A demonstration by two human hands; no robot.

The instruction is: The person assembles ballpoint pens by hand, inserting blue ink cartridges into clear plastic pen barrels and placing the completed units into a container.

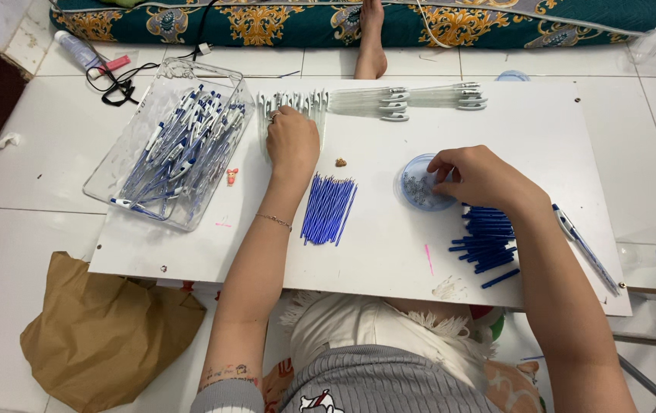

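Head view. Left hand (292, 141): fingers curled down on the row of clear pen barrels (291, 103) at the counter's (557, 130) far edge; whether they grip one I cannot tell. Right hand (481, 177): fingertips pinched inside the small blue dish (413, 183); hold unclear. Blue refills (328, 208) lie between the hands, long axis near-to-far. Blue tubes (487, 237) near right; tray of finished pens (179, 145) left.

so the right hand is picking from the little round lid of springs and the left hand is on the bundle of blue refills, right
Not quite. The right hand is at the little round lid of small metal bits, but the left hand rests on the row of clear pen barrels at the board's far edge. The blue refills lie untouched nearer the person. The head view shows this.
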